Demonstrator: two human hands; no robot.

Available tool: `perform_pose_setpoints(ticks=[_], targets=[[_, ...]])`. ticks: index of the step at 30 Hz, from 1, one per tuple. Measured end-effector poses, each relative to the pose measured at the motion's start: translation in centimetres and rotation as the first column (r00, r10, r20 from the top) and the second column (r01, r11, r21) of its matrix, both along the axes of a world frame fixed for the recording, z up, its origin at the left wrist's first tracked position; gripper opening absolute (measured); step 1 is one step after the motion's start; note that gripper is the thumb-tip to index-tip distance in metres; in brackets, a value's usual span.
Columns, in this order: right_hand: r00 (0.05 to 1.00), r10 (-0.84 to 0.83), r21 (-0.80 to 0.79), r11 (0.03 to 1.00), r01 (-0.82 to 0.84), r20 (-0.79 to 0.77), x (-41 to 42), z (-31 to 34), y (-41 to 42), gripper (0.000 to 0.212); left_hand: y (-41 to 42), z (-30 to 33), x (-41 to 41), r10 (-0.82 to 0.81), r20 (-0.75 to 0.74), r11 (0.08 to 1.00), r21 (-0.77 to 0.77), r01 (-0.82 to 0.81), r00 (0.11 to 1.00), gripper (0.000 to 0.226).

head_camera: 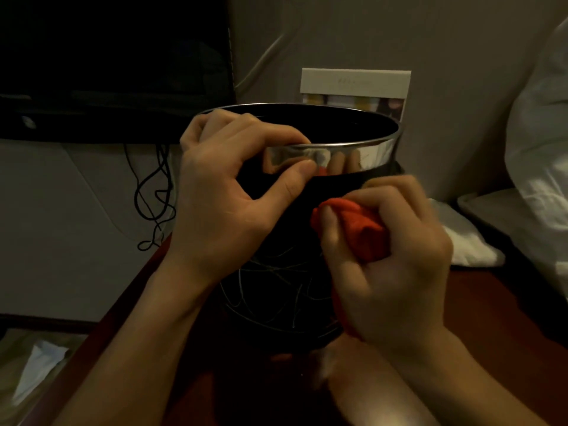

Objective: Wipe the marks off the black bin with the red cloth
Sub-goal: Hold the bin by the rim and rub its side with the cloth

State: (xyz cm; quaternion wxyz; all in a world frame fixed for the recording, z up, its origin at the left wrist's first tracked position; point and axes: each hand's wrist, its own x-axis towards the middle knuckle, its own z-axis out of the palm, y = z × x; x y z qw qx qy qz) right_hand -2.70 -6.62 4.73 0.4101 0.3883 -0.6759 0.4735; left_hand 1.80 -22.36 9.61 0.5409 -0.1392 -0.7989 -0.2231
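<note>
A round black bin [276, 296] with a shiny metal rim band [362, 155] stands on a dark red table. Thin pale scribble marks cross the lower part of its near wall. My left hand [224, 192] grips the rim at the near left, fingers curled over the top edge and thumb pressed on the band. My right hand [390, 259] holds the bunched red cloth [362, 229] against the bin's near wall, just below the band. Part of the cloth hangs hidden under my palm.
The dark red table [491, 302] carries the bin. A white card [356, 84] leans on the wall behind it. A dark screen [113, 56] and hanging black cables [153, 192] are at the left. White bedding [541, 149] lies at the right.
</note>
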Motion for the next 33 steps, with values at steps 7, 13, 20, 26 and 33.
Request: perform_pose_setpoints(ticks=[7,13,20,26,33], targets=[[0.999,-0.040,-0.102,0.994,0.041,0.008,-0.9,0.8,0.7,0.009,0.0,0.1,0.1,-0.009,0.007,1.000,0.000,0.009,1.000,0.014],[0.999,0.016,0.028,0.999,-0.015,-0.038,-0.3,-0.2,0.2,0.016,0.0,0.0,0.1,-0.009,0.008,1.000,0.010,0.009,1.000,0.015],[0.999,-0.030,-0.118,0.993,0.031,0.012,-1.3,1.0,1.0,0.013,-0.1,-0.1,-0.1,-0.015,-0.005,1.000,0.019,0.016,1.000,0.013],[0.997,0.079,0.035,0.996,-0.080,0.014,0.2,-1.1,-0.1,0.017,-0.2,0.4,0.4,-0.027,0.012,0.998,0.056,0.027,1.000,0.007],[0.999,0.032,-0.092,0.995,-0.030,0.018,-0.7,0.8,1.3,0.012,2.8,0.6,0.9,0.130,0.039,0.988,-0.085,-0.126,0.991,0.027]])
